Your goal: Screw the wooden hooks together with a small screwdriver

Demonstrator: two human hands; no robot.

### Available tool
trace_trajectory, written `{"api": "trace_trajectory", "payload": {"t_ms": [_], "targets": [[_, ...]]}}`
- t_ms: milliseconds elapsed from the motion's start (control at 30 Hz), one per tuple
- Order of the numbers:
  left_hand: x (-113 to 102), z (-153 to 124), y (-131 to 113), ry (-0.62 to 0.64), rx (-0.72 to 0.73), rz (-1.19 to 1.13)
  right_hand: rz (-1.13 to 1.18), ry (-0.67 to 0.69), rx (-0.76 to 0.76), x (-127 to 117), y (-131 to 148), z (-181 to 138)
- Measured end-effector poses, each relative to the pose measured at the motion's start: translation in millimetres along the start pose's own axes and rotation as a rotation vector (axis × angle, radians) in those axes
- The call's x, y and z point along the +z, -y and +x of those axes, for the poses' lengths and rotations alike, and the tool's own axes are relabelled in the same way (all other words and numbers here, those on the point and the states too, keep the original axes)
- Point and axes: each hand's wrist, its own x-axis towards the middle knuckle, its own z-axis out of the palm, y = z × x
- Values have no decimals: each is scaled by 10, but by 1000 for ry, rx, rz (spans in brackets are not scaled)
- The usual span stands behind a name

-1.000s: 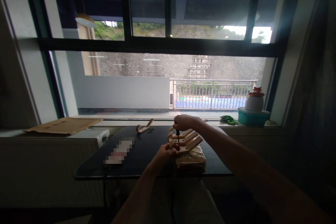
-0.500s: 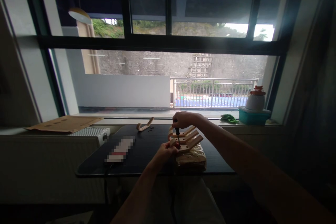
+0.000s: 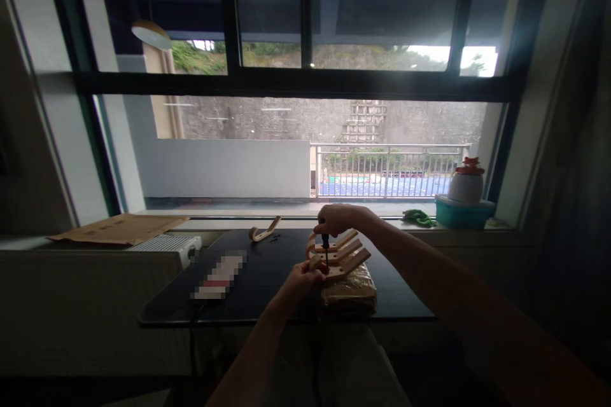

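Observation:
My right hand (image 3: 335, 219) is closed around the black handle of a screwdriver (image 3: 325, 243), which points straight down. Its tip meets the nearest wooden hook (image 3: 351, 266) close to the curved end. My left hand (image 3: 305, 275) pinches that hook's curled end from the left. Behind it, further wooden hooks (image 3: 347, 251) lie side by side in the same direction. They rest on a brown block wrapped in clear plastic (image 3: 351, 296). Whether a screw sits under the tip is too small to tell.
Another wooden hook (image 3: 265, 230) lies at the back of the dark table (image 3: 267, 280), with small dark screws (image 3: 274, 238) beside it. A blurred pale object (image 3: 220, 275) is at left. On the sill are a green cloth (image 3: 417, 218) and a teal box (image 3: 463, 212).
The whole view has shifted slightly. Both hands keep their places on the screwdriver and the nearest hook, with hardly any visible movement.

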Motion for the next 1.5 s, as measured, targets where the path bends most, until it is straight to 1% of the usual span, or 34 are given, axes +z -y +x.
{"api": "trace_trajectory", "payload": {"t_ms": [67, 133, 267, 433, 500, 633, 700, 833, 967, 1067, 1200, 1367, 1500], "targets": [[23, -24, -21, -16, -1, -4, -4, 1, -39, -19, 35, -8], [45, -45, -38, -27, -4, -10, -20, -24, -48, 5, 73, -10], [52, -50, -47, -23, -8, -19, -59, -107, 9, 116, 125, 1], [9, 13, 6, -11, -2, -28, -65, -148, 60, 189, 138, 18], [-4, 37, 29, -7, -1, -32, -61, -136, 61, 166, 127, 18], [-5, 36, 39, 0, 6, -38, -36, -17, 19, 46, 88, 6], [6, 14, 26, -4, 11, -37, -31, 9, -6, 6, 83, 0], [37, -32, -7, -18, 17, -38, -48, -52, -11, 57, 110, -6], [50, -43, -29, -25, 9, -30, -58, -132, 35, 176, 92, 3], [43, -39, -38, -31, 4, -22, -54, -154, 68, 212, 36, 3], [27, -33, -36, -32, -7, -17, -40, -133, 76, 164, -17, -29], [22, -26, -20, -25, -5, -19, -1, -13, 11, 48, -36, -50], [23, -11, 11, -26, 7, -21, -15, -41, 7, 62, -4, -26]]}}
